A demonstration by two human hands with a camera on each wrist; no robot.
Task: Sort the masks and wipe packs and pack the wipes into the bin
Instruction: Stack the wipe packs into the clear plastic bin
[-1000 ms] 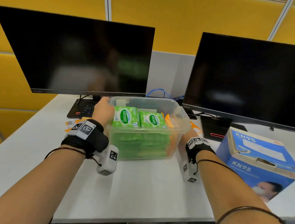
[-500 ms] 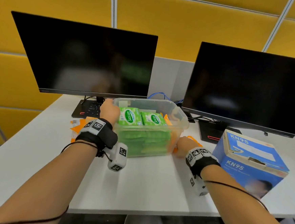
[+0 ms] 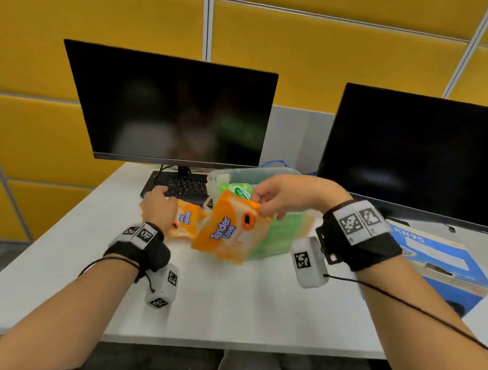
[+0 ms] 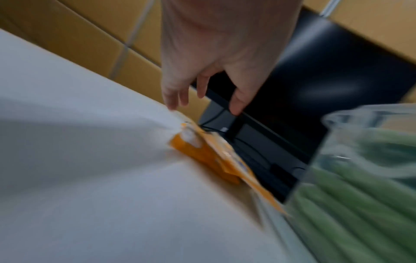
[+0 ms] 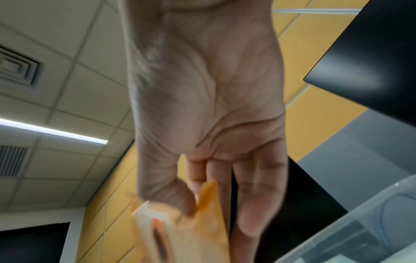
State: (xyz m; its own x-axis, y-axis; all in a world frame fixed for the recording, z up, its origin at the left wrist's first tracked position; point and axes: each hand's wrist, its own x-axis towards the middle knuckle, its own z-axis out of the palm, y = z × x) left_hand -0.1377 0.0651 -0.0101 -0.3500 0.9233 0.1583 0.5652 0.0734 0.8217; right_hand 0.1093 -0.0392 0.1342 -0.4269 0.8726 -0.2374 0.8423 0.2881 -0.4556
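My right hand pinches the top edge of an orange Tender Love wipe pack and holds it in the air in front of the clear plastic bin. In the right wrist view the thumb and fingers clamp the orange pack. Green wipe packs stand inside the bin. A second orange pack lies on the table left of the bin. My left hand hovers just above that pack's left end, fingers loosely spread and holding nothing, over the pack.
A blue KN95 mask box sits at the right on the white table. Two dark monitors stand behind, with a black keyboard under the left one.
My right hand has risen from the table beside the bin and now holds an orange pack in front of it. My left hand left the bin's left wall and moved to the orange pack.
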